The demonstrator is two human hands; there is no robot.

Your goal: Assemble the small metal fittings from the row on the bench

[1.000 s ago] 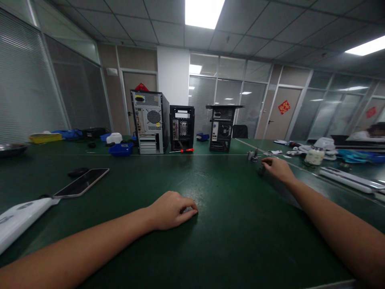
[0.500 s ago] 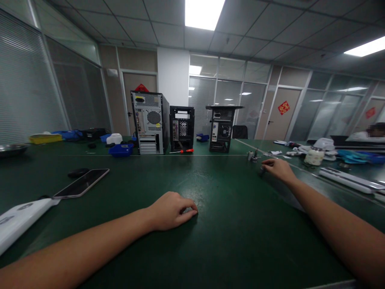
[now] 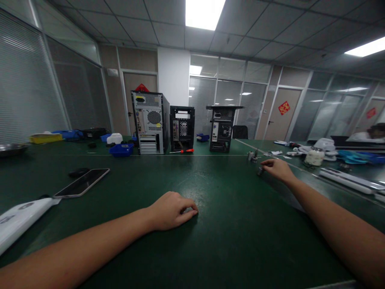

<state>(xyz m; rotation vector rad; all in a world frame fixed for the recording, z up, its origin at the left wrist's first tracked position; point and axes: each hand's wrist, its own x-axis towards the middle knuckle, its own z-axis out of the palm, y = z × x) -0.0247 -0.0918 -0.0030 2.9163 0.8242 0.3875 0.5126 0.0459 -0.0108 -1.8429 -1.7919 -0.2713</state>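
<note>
My left hand (image 3: 173,211) rests on the green table (image 3: 228,224), its fingers curled and the thumb against the fingertips. Nothing shows in the gap between them. Farther off on the right, my right hand (image 3: 277,169) reaches out, fingertips pinched on a small metal cylinder (image 3: 260,171) at the tabletop. The fingers cover part of this piece, and its exact kind is too small to tell. Just beyond it stand other small metal parts (image 3: 254,158), apart from my hand; one has a thin upright stem.
Three computer cases (image 3: 149,122) stand at the back, with a red-handled screwdriver (image 3: 188,150) before them. A phone (image 3: 86,182) and a white package (image 3: 21,220) lie left. A jar (image 3: 314,156), white bars (image 3: 349,180) and blue bags are right. Another person sits far right.
My right hand has shifted very slightly left with the metal cylinder, which shows a little more clearly. My left hand stays where it was. The person at far right has moved a little.
</note>
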